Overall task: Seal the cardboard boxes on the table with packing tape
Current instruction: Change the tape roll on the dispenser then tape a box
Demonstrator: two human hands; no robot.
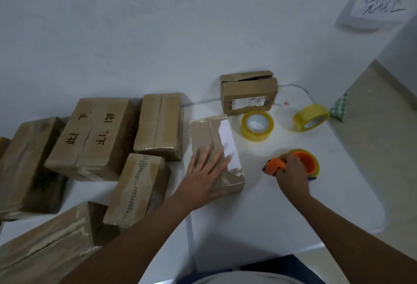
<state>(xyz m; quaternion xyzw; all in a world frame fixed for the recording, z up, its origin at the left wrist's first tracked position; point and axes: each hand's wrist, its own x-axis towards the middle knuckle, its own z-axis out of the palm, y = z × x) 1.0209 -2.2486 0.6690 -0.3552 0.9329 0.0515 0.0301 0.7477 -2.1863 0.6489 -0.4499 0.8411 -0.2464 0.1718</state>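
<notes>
Item: small cardboard box (216, 148), partly taped, with a white label on its right side, lying on the white counter (270, 204) in front of me. My left hand (206, 174) lies flat on it, fingers spread, gripping nothing. My right hand (291, 175) is clenched around the orange tape dispenser (293, 164), which rests on the counter to the right of the box and carries a yellowish roll. Two spare tape rolls (257, 125) (311, 117) lie beyond. One box with loose flaps (249, 92) stands at the far edge. Other boxes (94, 137) are grouped to the left.
</notes>
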